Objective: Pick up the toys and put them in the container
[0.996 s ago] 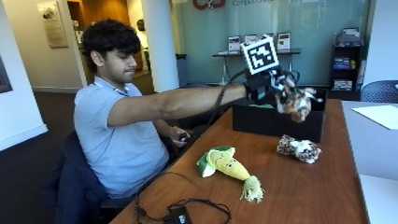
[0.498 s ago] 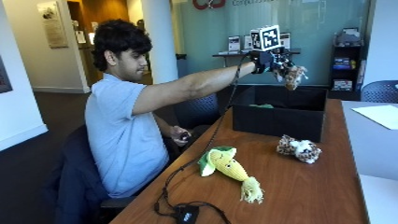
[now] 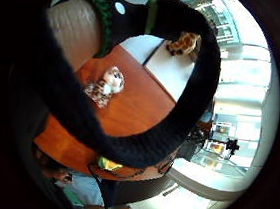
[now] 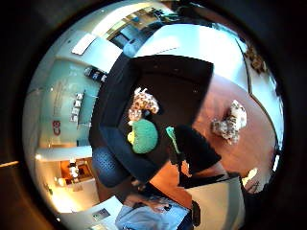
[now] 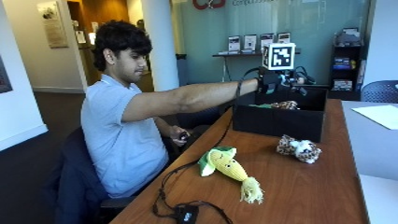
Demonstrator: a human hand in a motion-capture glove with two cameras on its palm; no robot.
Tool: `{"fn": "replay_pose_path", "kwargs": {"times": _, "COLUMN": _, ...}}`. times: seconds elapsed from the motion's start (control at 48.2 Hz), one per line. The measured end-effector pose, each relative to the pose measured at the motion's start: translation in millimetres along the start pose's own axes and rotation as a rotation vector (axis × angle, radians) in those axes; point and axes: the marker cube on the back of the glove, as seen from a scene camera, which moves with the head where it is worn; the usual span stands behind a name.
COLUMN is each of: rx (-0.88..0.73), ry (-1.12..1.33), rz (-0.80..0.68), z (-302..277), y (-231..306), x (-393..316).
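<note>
The gloved right hand (image 5: 278, 80) hangs over the black container (image 5: 280, 122), arm stretched straight out from the shoulder; whether its grip is apart or together I cannot tell from here. Directly below the palm, a spotted toy (image 4: 143, 103) and a green toy (image 4: 144, 136) lie inside. The leopard-print toy (image 5: 299, 148) sits on the table (image 5: 311, 196) just beside the container's near wall; the corn toy (image 5: 229, 167) lies further back toward the person, its long axis running diagonally.

Spotted plush toy (image 3: 105, 85) on the wooden table (image 3: 140, 104).
</note>
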Motion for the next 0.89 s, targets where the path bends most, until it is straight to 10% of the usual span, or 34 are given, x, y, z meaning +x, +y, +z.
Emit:
{"fn": "replay_pose_path", "kwargs": {"times": 0.56, "rx": -0.358, "ry": -0.080, "rz": 0.065, "z": 193, "y": -22, "x": 61}}
{"fn": "replay_pose_path", "kwargs": {"times": 0.893, "rx": 0.031, "ry": -0.074, "rz": 0.014, "z": 169, "y": -24, "x": 61}}
